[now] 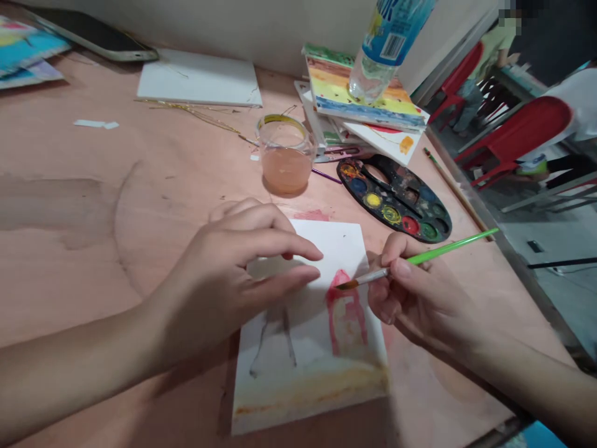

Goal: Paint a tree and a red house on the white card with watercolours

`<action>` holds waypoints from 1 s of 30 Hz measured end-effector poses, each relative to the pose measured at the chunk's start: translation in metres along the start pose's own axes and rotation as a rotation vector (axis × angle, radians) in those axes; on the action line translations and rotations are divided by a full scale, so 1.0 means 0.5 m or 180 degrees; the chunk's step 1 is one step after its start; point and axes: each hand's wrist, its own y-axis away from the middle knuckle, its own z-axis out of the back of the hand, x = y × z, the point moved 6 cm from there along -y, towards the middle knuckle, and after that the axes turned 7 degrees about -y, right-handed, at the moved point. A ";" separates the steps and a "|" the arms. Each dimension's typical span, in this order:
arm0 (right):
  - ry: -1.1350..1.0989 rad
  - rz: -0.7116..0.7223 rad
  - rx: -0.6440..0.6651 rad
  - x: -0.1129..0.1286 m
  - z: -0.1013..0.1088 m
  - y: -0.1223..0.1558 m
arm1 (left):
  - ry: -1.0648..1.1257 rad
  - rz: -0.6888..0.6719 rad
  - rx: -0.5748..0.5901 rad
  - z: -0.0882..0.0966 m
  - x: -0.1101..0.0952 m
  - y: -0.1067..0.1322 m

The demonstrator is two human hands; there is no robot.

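Painting at a desk (pixel 69 286), seen from above. At lower center, flat on the desk and between the hands: a white canvas (pixel 311 333), bearing a red, pointed, tower-like shape (pixel 342 277) with pale yellow inside, thin dark lines (pixel 290 345) to the left of it, and an ochre band (pixel 326 387) across the near end. In the right hand (pixel 422 289), at the canvas's right side: a green-handled paintbrush (pixel 433 252), with fingers clamped on it around the join of handle and metal ferrule, and brown bristles (pixel 346 285) directed left at the upper part of the red shape; contact of bristles with canvas, impossible to tell. Over the canvas's left part: the left hand (pixel 249 255), with thumb and index finger apart and tips pointing right, toward the bristles; contact with the canvas likewise uncertain. Beyond the canvas: a clear cup (pixel 275 118) of cloudy orange-brown liquid (pixel 286 169). To the right of the cup: a black oval palette (pixel 396 198) with wells of yellow, red, green and blue paint. Behind the palette: a stack of canvases (pixel 331 99), the uppermost striped in several colors, with a blue-labeled bottle (pixel 387 43) standing on top. Near the wall (pixel 209 25): a white panel (pixel 200 81) and a phone (pixel 88 34). In front of the panel: gold strands (pixel 200 115); farther left, paper scraps (pixel 96 124). Beyond the desk's right edge: red chairs (pixel 517 134).
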 end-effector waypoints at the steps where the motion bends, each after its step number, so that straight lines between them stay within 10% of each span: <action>1: -0.0004 -0.0018 0.0030 -0.004 -0.003 0.001 | 0.0079 -0.0033 -0.0016 -0.003 -0.006 0.004; 30: 0.0509 0.0451 0.0003 0.037 -0.012 0.008 | 0.0008 0.0155 0.0137 -0.015 -0.020 0.017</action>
